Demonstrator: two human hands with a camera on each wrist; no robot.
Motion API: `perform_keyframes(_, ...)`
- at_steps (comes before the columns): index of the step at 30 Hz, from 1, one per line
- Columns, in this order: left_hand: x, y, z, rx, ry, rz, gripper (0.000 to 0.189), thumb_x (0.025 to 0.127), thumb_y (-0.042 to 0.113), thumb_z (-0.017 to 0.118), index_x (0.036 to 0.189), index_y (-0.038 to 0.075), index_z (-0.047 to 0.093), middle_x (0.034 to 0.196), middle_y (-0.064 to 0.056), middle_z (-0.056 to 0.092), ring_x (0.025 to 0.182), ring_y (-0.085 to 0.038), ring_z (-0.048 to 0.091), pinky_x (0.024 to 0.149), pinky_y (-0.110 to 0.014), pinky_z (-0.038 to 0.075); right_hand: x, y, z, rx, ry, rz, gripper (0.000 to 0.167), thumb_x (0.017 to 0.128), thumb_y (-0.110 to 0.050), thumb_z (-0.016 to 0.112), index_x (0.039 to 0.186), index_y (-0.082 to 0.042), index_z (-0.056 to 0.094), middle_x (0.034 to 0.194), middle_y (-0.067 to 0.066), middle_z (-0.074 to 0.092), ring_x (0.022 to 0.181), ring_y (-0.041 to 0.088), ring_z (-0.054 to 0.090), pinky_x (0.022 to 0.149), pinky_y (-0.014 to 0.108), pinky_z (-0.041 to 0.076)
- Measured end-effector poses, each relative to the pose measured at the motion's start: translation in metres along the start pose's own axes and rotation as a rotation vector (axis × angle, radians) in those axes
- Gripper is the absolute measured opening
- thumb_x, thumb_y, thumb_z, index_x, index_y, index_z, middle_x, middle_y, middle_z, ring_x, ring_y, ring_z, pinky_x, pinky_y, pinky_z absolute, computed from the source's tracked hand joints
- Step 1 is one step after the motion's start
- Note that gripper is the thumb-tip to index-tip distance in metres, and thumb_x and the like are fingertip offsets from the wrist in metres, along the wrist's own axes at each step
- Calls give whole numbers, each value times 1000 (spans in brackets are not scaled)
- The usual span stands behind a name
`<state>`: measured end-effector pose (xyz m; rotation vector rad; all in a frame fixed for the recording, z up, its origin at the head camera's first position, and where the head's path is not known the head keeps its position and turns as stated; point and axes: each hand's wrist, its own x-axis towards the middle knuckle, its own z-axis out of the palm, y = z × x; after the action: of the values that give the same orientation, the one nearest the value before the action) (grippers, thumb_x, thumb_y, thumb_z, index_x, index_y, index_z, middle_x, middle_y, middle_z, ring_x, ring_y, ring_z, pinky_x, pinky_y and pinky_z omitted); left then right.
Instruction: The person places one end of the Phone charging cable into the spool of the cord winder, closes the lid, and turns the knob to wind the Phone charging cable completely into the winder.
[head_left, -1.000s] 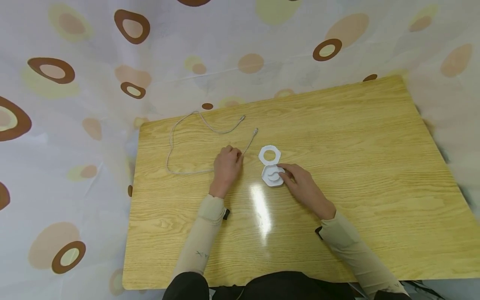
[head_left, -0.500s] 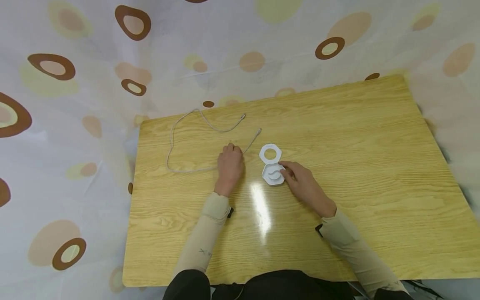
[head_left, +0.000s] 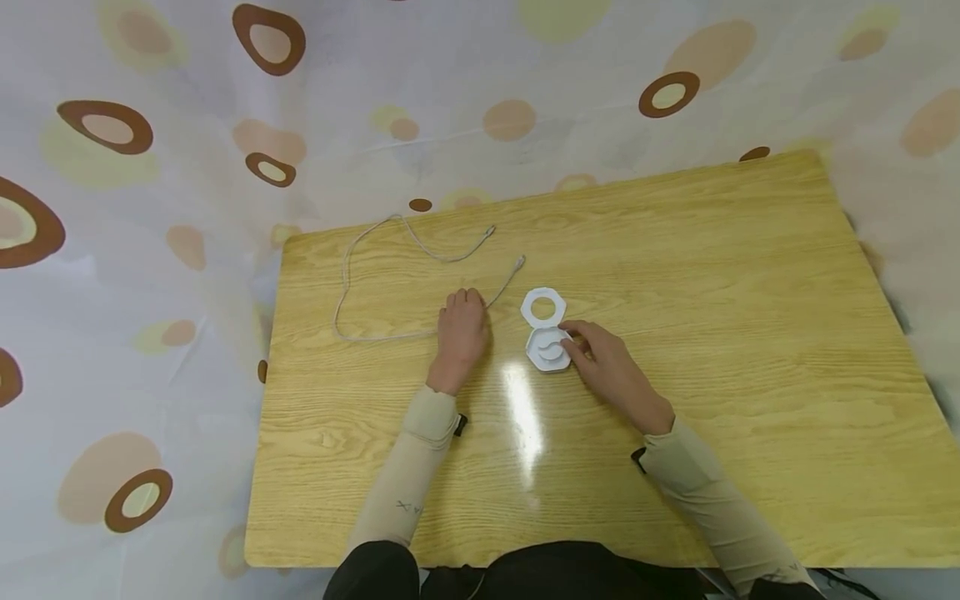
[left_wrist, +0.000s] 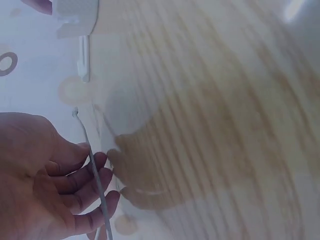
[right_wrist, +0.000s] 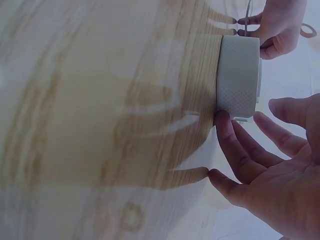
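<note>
A thin grey-white cable [head_left: 382,338] lies in a loose loop at the left of the table. My left hand [head_left: 462,333] pinches it near one end; in the left wrist view the cable [left_wrist: 96,172] runs between the thumb and the curled fingers. Right of that hand sits an open white hexagonal case [head_left: 548,363], its lid with a round hole [head_left: 543,292] folded out behind and a curved piece inside the base. At the base's right edge is my right hand [head_left: 611,371], fingertips touching its side, fingers loosely bent in the right wrist view.
Two metal-tipped connectors lie apart: the far one [head_left: 490,230] near the table's back edge, the nearer one [head_left: 520,262] just left of the lid. A patterned curtain [head_left: 510,167] hangs behind the wood-grain table [head_left: 750,333].
My left hand has shifted slightly right along the cable, and the nearer connector moved a little toward the lid. The right hand has stayed at the case.
</note>
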<state>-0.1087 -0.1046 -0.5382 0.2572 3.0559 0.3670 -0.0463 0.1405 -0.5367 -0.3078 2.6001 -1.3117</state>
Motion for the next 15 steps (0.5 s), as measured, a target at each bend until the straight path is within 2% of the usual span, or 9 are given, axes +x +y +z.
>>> perform_keyframes(2,0,-1,-2,-13,-13,6,14,103,-2,55,111,-4,66,101,-19,74,91,-34,71,77,-44,60,1,0,0,-1,-8,6,37,110,-18,57,142,-1,61,125,22,72,102,34,71,86,46,56)
perform_keyframes(8,-2,-4,-1,-56,-35,47,19,109,7,53,115,-6,66,101,-22,76,90,-38,76,78,-47,63,6,0,0,-16,-16,7,34,110,-18,57,139,-1,63,118,20,73,96,30,69,82,41,54)
perform_keyframes(15,-6,-2,-1,-169,-75,66,22,112,13,49,115,-2,64,106,-18,75,95,-33,74,79,-44,63,8,-2,-5,-15,-33,30,34,112,-19,54,140,-1,63,130,21,70,106,33,70,88,47,56)
